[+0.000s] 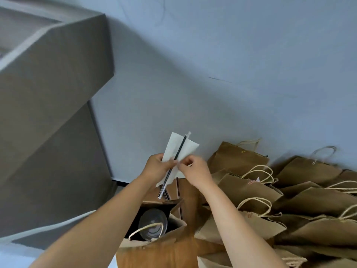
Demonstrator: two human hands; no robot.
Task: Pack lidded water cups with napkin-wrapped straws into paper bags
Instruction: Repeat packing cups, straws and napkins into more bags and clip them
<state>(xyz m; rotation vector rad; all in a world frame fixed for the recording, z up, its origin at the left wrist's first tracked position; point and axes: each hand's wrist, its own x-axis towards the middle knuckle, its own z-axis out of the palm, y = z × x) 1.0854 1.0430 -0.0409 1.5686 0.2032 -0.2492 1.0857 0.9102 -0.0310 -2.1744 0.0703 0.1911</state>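
Observation:
A white napkin (178, 149) with a dark straw (180, 147) in a clear wrapper lying along it is held up in front of the wall. My left hand (157, 168) grips the napkin's left side and the straw. My right hand (194, 168) pinches the napkin's right edge close to the straw. Below them an open brown paper bag (173, 232) stands on a wooden surface (166, 254), and a clear lidded cup (152, 225) sits inside it.
A heap of flat brown paper bags (289, 206) with twine handles lies to the right. Spare dark straws (178, 188) lie on the wood behind the open bag. A large cardboard box (52, 78) fills the left. A pale wall (231, 74) rises behind.

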